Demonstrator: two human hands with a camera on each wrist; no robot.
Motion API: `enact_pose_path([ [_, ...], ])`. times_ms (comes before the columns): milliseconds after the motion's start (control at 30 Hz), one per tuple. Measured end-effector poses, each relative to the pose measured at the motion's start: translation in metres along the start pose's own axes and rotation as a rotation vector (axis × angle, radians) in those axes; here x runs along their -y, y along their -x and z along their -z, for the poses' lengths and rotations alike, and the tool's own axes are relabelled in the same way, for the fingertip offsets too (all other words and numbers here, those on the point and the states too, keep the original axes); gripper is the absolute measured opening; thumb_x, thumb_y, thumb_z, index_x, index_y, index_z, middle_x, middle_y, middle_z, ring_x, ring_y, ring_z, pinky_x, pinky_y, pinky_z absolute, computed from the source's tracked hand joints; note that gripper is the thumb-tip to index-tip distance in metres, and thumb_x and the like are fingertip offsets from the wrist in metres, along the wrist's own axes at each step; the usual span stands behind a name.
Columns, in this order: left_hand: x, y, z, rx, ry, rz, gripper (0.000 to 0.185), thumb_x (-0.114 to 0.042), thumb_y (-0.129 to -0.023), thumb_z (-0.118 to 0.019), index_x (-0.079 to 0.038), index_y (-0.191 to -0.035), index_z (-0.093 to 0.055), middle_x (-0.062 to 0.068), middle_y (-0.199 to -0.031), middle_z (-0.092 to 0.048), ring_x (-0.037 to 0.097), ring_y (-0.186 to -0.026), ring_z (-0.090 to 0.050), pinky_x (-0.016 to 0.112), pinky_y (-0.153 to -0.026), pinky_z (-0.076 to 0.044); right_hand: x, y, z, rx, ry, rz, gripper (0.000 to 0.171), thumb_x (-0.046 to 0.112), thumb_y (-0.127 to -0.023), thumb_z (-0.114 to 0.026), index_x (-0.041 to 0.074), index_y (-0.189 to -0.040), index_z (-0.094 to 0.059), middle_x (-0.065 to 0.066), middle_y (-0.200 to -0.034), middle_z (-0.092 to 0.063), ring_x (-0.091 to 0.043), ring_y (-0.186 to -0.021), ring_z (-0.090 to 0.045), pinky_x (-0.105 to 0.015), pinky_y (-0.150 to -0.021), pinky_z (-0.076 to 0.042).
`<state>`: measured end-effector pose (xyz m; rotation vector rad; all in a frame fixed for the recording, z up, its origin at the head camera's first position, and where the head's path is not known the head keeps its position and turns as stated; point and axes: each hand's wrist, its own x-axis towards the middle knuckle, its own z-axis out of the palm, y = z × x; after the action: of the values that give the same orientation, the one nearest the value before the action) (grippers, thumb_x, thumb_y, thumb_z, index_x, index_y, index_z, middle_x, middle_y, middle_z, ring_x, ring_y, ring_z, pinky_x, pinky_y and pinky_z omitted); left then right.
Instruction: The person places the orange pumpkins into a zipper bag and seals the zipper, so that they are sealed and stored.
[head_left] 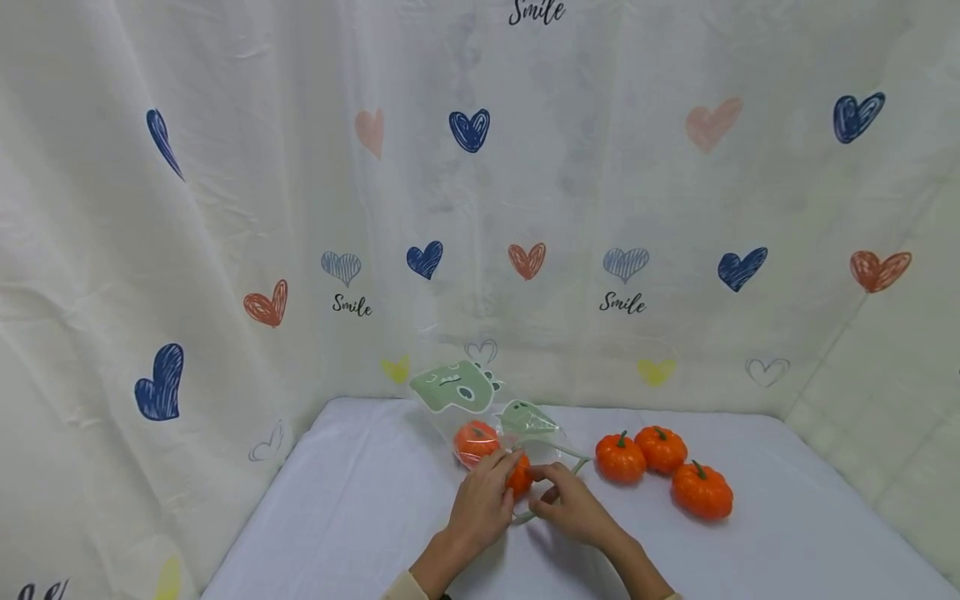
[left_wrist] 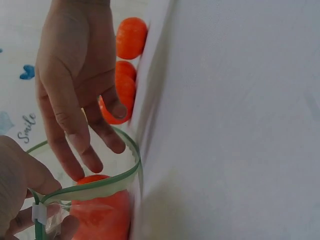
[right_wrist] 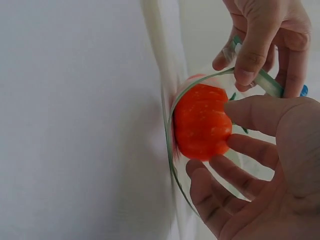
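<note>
Left hand (head_left: 480, 500) pinches the green zip rim of the clear bag (right_wrist: 265, 82), thumb and forefinger curled on it near the white slider. That grip keeps the mouth pulled open into a loop rather than letting the film collapse.

Right hand (head_left: 573, 504) holds a small orange pumpkin (right_wrist: 201, 121) at its fingertips, thumb on one side and fingers spread under the other, right at the bag mouth. A light fingertip hold, so the hand itself stays mostly outside the rim. Whether the pumpkin has fully crossed the rim I can't tell; the wrist views are close and the film is transparent.

Another pumpkin (head_left: 476, 440) already sits deeper in the bag, at the closed end with the green dinosaur print (head_left: 454, 387). The bag lies on its side on the white table (head_left: 360, 500), mouth toward the person, so contents stay put without the bag being propped.

Three more pumpkins (head_left: 620, 457) sit in a loose cluster on the table to the right, near the right hand's side and apart from the bag.

Backdrop is a heart-print curtain (head_left: 225, 208) around the table.
</note>
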<state>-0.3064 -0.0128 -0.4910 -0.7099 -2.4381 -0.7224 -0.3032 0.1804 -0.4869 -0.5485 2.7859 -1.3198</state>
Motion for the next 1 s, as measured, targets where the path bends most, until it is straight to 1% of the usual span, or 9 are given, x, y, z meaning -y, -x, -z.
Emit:
enact_pose_path([
  [133, 0.000, 0.000, 0.001, 0.012, 0.003, 0.008, 0.059, -0.006, -0.083, -0.079, -0.014, -0.139, -0.063, 0.006, -0.131, -0.069, 0.024, -0.117, -0.067, 0.042, -0.099, -0.058, 0.000, 0.000, -0.001, 0.032, -0.019, -0.010, 0.047, 0.015, -0.090, -0.075, 0.007, -0.135, -0.061, -0.019, -0.132, -0.059, -0.020, -0.095, -0.064, -0.023, -0.075, -0.057],
  [367, 0.003, 0.001, -0.001, -0.027, -0.023, -0.044, 0.059, -0.005, -0.082, -0.079, -0.013, -0.138, -0.064, 0.006, -0.130, -0.069, 0.023, -0.118, -0.066, 0.042, -0.099, -0.058, 0.000, 0.001, -0.002, 0.087, -0.009, 0.046, 0.050, 0.016, -0.093, -0.071, 0.006, -0.140, -0.058, -0.021, -0.136, -0.058, -0.023, -0.099, -0.065, -0.022, -0.077, -0.055],
  [467, 0.004, 0.001, -0.001, -0.033, -0.027, -0.048, 0.059, -0.004, -0.081, -0.079, -0.013, -0.138, -0.064, 0.006, -0.130, -0.069, 0.023, -0.118, -0.066, 0.041, -0.100, -0.058, -0.001, 0.002, -0.001, 0.102, 0.003, 0.064, 0.051, 0.018, -0.094, -0.071, 0.006, -0.141, -0.057, -0.021, -0.139, -0.058, -0.024, -0.101, -0.066, -0.028, -0.080, -0.057],
  [567, 0.005, 0.001, -0.001, -0.027, -0.013, -0.038, 0.060, -0.004, -0.082, -0.079, -0.014, -0.138, -0.064, 0.005, -0.130, -0.069, 0.022, -0.119, -0.066, 0.041, -0.100, -0.057, -0.001, 0.002, 0.001, 0.111, 0.006, 0.052, 0.049, 0.019, -0.094, -0.071, 0.006, -0.139, -0.058, -0.021, -0.139, -0.060, -0.026, -0.103, -0.067, -0.039, -0.084, -0.060],
  [633, 0.004, 0.000, 0.000, -0.018, 0.001, -0.031, 0.060, -0.005, -0.082, -0.080, -0.014, -0.139, -0.063, 0.005, -0.131, -0.069, 0.022, -0.119, -0.067, 0.041, -0.100, -0.057, -0.002, 0.003, 0.004, 0.113, 0.004, 0.039, 0.046, 0.019, -0.095, -0.070, 0.005, -0.136, -0.059, -0.021, -0.137, -0.062, -0.027, -0.103, -0.068, -0.045, -0.085, -0.060],
  [700, 0.004, 0.000, 0.000, -0.017, 0.000, -0.035, 0.060, -0.005, -0.082, -0.079, -0.014, -0.139, -0.063, 0.005, -0.130, -0.069, 0.022, -0.118, -0.067, 0.041, -0.101, -0.057, -0.002, 0.003, 0.008, 0.106, 0.002, 0.036, 0.042, 0.019, -0.095, -0.070, 0.004, -0.133, -0.061, -0.021, -0.130, -0.066, -0.028, -0.102, -0.068, -0.047, -0.085, -0.060],
  [767, 0.004, 0.000, 0.000, -0.023, -0.006, -0.043, 0.060, -0.004, -0.082, -0.079, -0.013, -0.139, -0.063, 0.006, -0.130, -0.069, 0.023, -0.118, -0.067, 0.041, -0.101, -0.057, -0.002, 0.003, 0.013, 0.089, 0.001, 0.036, 0.038, 0.018, -0.096, -0.069, 0.003, -0.130, -0.063, -0.019, -0.123, -0.069, -0.027, -0.100, -0.068, -0.043, -0.084, -0.061],
  [933, 0.004, -0.001, 0.001, -0.021, 0.004, -0.045, 0.060, -0.002, -0.082, -0.078, -0.011, -0.139, -0.063, 0.007, -0.135, -0.067, 0.024, -0.120, -0.066, 0.042, -0.102, -0.056, -0.004, 0.004, 0.029, 0.006, 0.015, 0.012, 0.032, 0.021, -0.097, -0.068, 0.005, -0.124, -0.065, -0.008, -0.109, -0.072, -0.021, -0.095, -0.066, -0.025, -0.076, -0.057],
  [1000, 0.003, -0.002, 0.003, -0.004, 0.025, -0.025, 0.060, -0.002, -0.083, -0.078, -0.012, -0.140, -0.062, 0.007, -0.138, -0.066, 0.024, -0.121, -0.066, 0.042, -0.103, -0.056, -0.005, 0.004, 0.036, -0.031, 0.021, -0.012, 0.030, 0.022, -0.097, -0.069, 0.007, -0.123, -0.066, -0.004, -0.107, -0.071, -0.019, -0.095, -0.065, -0.024, -0.076, -0.057],
])
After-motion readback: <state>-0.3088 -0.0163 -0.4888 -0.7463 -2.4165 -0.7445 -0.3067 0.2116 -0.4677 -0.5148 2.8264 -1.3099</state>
